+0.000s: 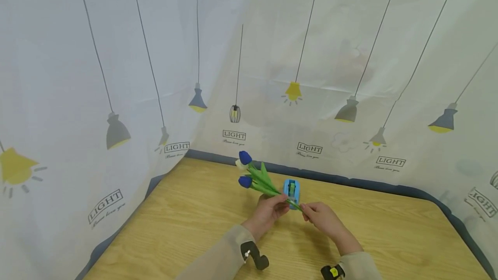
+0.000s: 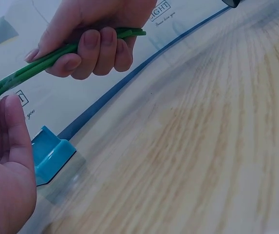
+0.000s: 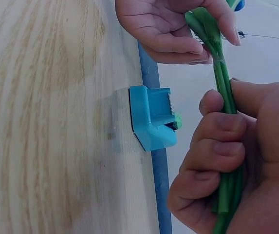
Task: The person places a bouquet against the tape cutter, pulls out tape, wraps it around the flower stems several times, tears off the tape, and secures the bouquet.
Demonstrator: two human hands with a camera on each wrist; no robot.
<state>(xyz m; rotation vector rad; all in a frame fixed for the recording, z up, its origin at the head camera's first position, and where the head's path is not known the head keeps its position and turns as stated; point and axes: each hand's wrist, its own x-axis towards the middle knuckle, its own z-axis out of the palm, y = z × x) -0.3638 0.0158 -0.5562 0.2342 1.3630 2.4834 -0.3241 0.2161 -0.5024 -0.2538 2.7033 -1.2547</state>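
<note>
Sleeves (image 1: 212, 252) lead to the left hand (image 1: 266, 213), pinching a tulip bunch (image 1: 265, 179) across the near end of the tape dispenser (image 1: 297, 192), and the right hand (image 1: 323, 218), curled round the gathered stems (image 3: 224, 90), apparently already taped, with setting down seemingly left.

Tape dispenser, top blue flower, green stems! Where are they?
Tape dispenser (image 3: 150, 119): right wrist view, on its blue body.
Top blue flower (image 1: 245, 157): head view, on its petals.
Green stems (image 2: 38, 67): left wrist view, on an uncovered stretch.
</note>
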